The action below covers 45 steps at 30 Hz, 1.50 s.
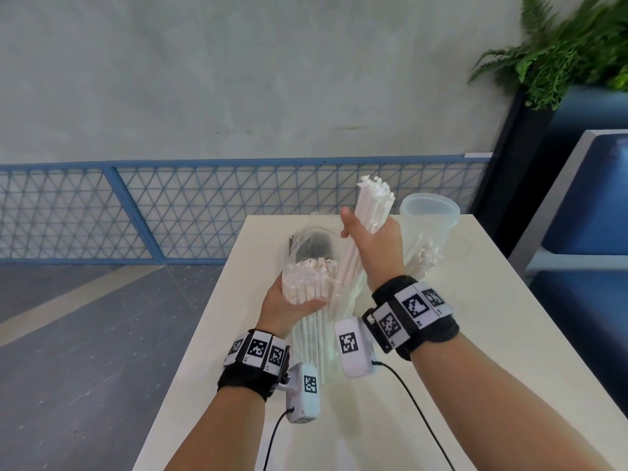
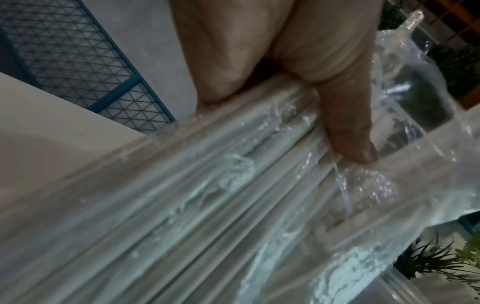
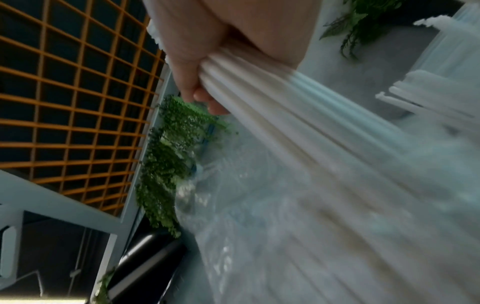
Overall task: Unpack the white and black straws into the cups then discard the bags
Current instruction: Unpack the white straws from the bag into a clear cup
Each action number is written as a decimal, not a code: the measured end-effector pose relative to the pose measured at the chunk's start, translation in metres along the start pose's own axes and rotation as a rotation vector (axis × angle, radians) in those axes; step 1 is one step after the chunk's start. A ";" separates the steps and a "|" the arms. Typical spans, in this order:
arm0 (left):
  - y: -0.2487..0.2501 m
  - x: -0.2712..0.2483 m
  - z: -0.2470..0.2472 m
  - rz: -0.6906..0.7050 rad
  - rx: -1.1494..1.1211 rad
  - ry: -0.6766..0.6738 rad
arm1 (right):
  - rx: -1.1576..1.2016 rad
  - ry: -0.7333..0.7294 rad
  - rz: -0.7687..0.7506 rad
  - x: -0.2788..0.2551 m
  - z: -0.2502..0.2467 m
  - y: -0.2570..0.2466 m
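Observation:
My left hand (image 1: 292, 300) grips a clear plastic bag of white straws (image 1: 311, 280) held upright over the near half of the white table (image 1: 475, 334); in the left wrist view the fingers (image 2: 345, 127) press the crinkled bag (image 2: 233, 205). My right hand (image 1: 377, 243) grips a separate bundle of white straws (image 1: 372, 205), its lower end still inside the bag; the right wrist view shows that bundle (image 3: 298, 115) running down from the fingers (image 3: 197, 90). A translucent cup (image 1: 430, 219) stands at the far right with several white straws (image 1: 426, 258) in it. A bag of black straws (image 1: 314, 244) sits behind the left hand.
A blue mesh railing (image 1: 204, 212) runs behind the table. A dark planter with green ferns (image 1: 571, 52) stands at the far right, beside a blue upholstered seat (image 1: 591, 212). The table's left edge drops to grey floor (image 1: 85, 334).

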<state>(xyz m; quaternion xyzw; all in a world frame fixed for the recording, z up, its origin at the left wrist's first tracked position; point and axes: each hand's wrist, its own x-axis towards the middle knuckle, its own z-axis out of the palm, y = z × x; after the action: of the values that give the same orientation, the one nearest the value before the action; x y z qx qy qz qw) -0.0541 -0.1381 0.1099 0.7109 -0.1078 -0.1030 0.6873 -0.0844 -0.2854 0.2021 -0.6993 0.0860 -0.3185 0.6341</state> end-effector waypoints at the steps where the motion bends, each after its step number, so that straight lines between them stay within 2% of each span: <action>1: 0.002 -0.001 0.001 0.004 -0.014 0.000 | 0.020 0.023 0.000 0.004 -0.002 -0.002; 5: 0.004 -0.002 0.003 0.005 -0.020 0.021 | 0.079 0.067 0.012 0.009 -0.010 -0.002; 10: 0.005 -0.001 0.004 0.025 0.006 0.037 | 0.032 -0.100 0.126 -0.006 -0.015 0.020; 12: 0.008 -0.002 0.006 0.030 0.016 0.027 | 0.054 -0.109 0.140 -0.015 -0.014 0.026; 16: 0.008 -0.001 0.009 -0.001 0.052 0.029 | 0.138 0.111 0.160 -0.007 -0.017 0.016; 19: 0.009 -0.001 0.006 -0.028 0.043 0.091 | 0.251 0.243 0.156 0.009 -0.029 0.000; 27: 0.019 -0.006 0.006 -0.065 0.092 0.149 | 0.434 0.327 0.199 0.019 -0.044 -0.009; 30: 0.011 0.001 0.001 -0.084 0.094 0.185 | 0.476 0.357 0.165 0.019 -0.047 -0.015; 36: 0.007 0.001 -0.002 -0.085 0.076 0.212 | 0.318 0.450 -0.006 0.032 -0.055 -0.025; 39: 0.004 0.003 -0.001 -0.072 0.078 0.220 | 0.171 0.429 -0.041 0.031 -0.053 -0.012; 45: -0.001 0.005 0.003 -0.075 -0.010 0.138 | -0.037 0.275 0.089 0.017 -0.044 0.040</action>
<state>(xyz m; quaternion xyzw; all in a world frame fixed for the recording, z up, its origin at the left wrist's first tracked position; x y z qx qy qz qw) -0.0501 -0.1420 0.1086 0.7162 -0.0329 -0.0798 0.6925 -0.0838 -0.3380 0.1705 -0.6562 0.2088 -0.3810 0.6170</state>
